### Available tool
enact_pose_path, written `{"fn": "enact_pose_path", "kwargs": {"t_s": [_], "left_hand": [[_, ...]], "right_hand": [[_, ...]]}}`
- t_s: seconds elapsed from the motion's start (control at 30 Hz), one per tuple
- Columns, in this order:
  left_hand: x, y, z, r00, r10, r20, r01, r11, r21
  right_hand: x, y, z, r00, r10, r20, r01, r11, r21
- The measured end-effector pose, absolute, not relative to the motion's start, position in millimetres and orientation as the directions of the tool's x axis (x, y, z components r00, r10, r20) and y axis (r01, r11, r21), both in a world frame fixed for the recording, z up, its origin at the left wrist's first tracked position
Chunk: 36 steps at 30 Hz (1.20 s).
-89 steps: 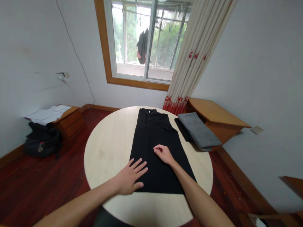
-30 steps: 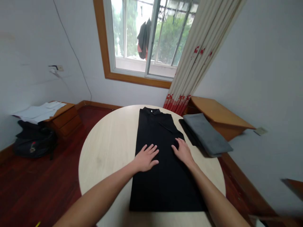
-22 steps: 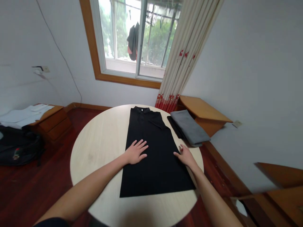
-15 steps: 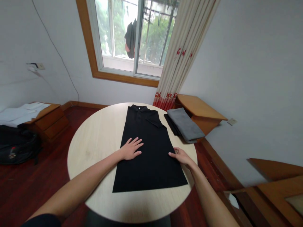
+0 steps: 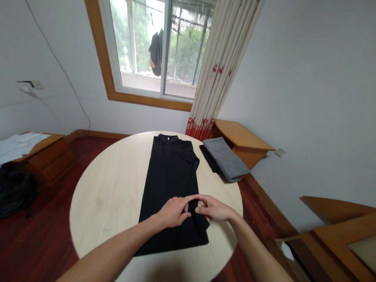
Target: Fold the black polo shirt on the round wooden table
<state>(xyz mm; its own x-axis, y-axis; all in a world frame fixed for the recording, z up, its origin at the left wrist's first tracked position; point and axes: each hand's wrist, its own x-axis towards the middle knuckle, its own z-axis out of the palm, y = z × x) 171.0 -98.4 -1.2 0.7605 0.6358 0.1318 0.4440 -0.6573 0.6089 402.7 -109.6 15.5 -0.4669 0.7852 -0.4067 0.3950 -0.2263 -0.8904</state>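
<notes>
A black collared shirt (image 5: 170,176) lies lengthwise on a round light-wood table (image 5: 105,192), collar at the far side. My left hand (image 5: 173,211) rests palm down on the shirt's lower middle, fingers stretched to the right. My right hand (image 5: 213,208) is beside it, fingertips pinched on the shirt's right edge, which is drawn in over the body. The fingertips of both hands almost touch. The lower right part of the shirt looks narrower than the upper part.
A folded grey cloth (image 5: 226,158) lies on a black one (image 5: 209,158) at the table's right rim. A low wooden cabinet (image 5: 243,141) and a curtain (image 5: 217,70) stand behind it. A wooden drawer unit (image 5: 44,154) stands at left, wooden boards (image 5: 337,239) at lower right.
My right hand has carried the shirt's right edge inward from the side toward the middle. My left hand slid slightly nearer and right. The view has turned a little to the right.
</notes>
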Motion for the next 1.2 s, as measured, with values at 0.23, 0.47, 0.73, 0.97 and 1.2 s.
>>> {"fn": "enact_pose_path", "kwargs": {"t_s": [0.23,0.47,0.73,0.97,1.2], "left_hand": [[173.3,-99.4,-13.9,0.871,0.487,0.064,0.425,-0.813,0.397],[174.1,-98.4,-12.2,0.901,0.414,0.129,0.364,-0.884,0.293],[172.7,-100.9,-7.5,0.874,0.359,0.327,0.288,-0.926,0.246],[166.7,-103.6,-6.1,0.889,0.201,0.411,0.154,-0.978,0.143],[162.1,-100.0,-12.9,0.953,0.213,0.215,0.183,-0.971,0.151]], "right_hand": [[440.7,8.4,-0.9,-0.015,0.96,-0.28,0.341,-0.259,-0.904],[440.3,107.4,-32.7,0.214,0.975,0.066,0.37,-0.019,-0.929],[426.9,134.3,-44.2,0.218,0.969,0.114,0.401,0.018,-0.916],[374.9,140.9,-23.0,-0.069,0.93,0.36,0.748,0.287,-0.598],[321.2,150.3,-32.6,-0.22,0.964,0.15,0.746,0.265,-0.611]]}}
